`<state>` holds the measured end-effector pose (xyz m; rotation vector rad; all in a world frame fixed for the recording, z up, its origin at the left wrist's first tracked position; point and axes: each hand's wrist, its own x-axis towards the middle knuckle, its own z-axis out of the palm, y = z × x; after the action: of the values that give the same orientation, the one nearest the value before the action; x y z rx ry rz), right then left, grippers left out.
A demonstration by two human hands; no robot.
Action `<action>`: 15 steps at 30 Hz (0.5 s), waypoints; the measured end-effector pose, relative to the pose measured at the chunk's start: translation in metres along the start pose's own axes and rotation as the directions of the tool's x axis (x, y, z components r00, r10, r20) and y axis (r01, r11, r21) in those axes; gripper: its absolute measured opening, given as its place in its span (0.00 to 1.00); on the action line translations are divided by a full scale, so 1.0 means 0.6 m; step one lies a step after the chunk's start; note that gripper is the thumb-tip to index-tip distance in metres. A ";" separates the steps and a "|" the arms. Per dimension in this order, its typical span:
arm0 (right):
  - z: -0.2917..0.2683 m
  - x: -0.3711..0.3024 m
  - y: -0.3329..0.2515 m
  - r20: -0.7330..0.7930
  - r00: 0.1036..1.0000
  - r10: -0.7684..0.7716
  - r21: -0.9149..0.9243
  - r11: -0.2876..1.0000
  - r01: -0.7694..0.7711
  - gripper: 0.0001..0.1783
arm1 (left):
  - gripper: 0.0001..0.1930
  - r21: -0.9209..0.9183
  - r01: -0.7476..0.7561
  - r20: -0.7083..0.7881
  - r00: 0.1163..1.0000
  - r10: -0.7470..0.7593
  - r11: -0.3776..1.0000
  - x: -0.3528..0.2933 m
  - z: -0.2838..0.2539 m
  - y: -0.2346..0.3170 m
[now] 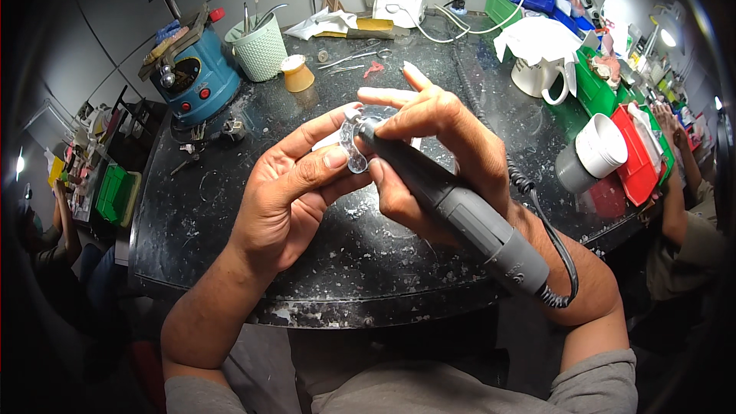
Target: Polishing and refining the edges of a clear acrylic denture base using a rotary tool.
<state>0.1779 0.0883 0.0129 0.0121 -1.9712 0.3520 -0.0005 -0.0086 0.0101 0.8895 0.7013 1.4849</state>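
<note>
Between the thumb and fingers of my left hand [287,184] is a clear, curved dental aligner [355,155], held up above the middle of the bench. My right hand [452,138] grips a dark grey rotary handpiece [460,211], its body slanting down to the right along my forearm. The handpiece's nose reaches the aligner's right side. Whether its tip touches the plastic I cannot tell, as fingers partly cover that spot. A coiled black cord [563,261] runs from the handpiece's rear end and loops up past my right wrist.
A blue machine [198,80], a pale green basket of tools [264,50] and a small yellowish pot [297,74] stand at the far left. Scissors [383,54] lie behind my hands. A white mug [537,77], a white tub [600,146] and a red bin [632,161] are rightward. Other people work at both sides.
</note>
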 end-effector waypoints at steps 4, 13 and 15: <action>0.000 0.000 -0.001 -0.007 1.000 0.017 0.004 1.000 -0.016 0.19 | 0.26 -0.002 -0.008 -0.005 1.000 0.008 1.000 -0.001 0.002 0.000; -0.001 0.000 -0.001 -0.002 1.000 -0.001 0.010 1.000 0.001 0.20 | 0.28 -0.020 0.006 -0.018 1.000 -0.007 1.000 -0.001 0.001 0.002; -0.001 0.001 -0.001 -0.028 0.999 0.015 0.009 1.000 -0.014 0.20 | 0.28 -0.023 -0.002 -0.009 1.000 0.002 1.000 -0.001 0.003 0.002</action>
<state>0.1781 0.0878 0.0137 -0.0016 -1.9425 0.3683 0.0002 -0.0095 0.0120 0.8666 0.6890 1.4967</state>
